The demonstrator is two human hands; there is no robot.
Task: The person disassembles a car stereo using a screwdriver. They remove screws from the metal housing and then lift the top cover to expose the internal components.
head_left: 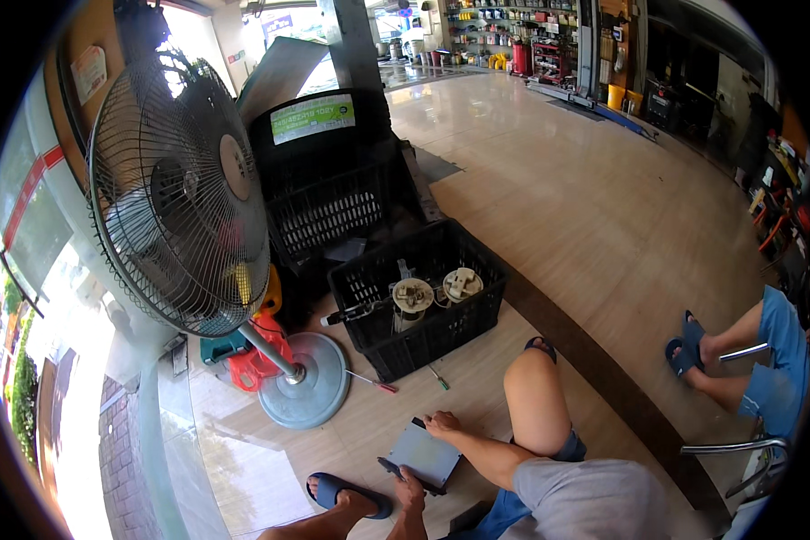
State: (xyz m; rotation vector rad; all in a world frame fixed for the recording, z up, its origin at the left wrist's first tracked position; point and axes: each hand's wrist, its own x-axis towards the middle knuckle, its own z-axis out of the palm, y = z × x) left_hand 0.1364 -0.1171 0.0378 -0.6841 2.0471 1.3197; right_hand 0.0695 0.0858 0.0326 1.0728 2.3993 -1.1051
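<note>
Leftmost stands a fan. Then the left hand grasps a dark piece, maybe belonging to the box, I cannot tell. The grey metal box is between both hands, its underside hidden. The right hand touches its far corner; whether it grips, I cannot see. The step seems steadying the box; the next move calls for firm support.
</note>
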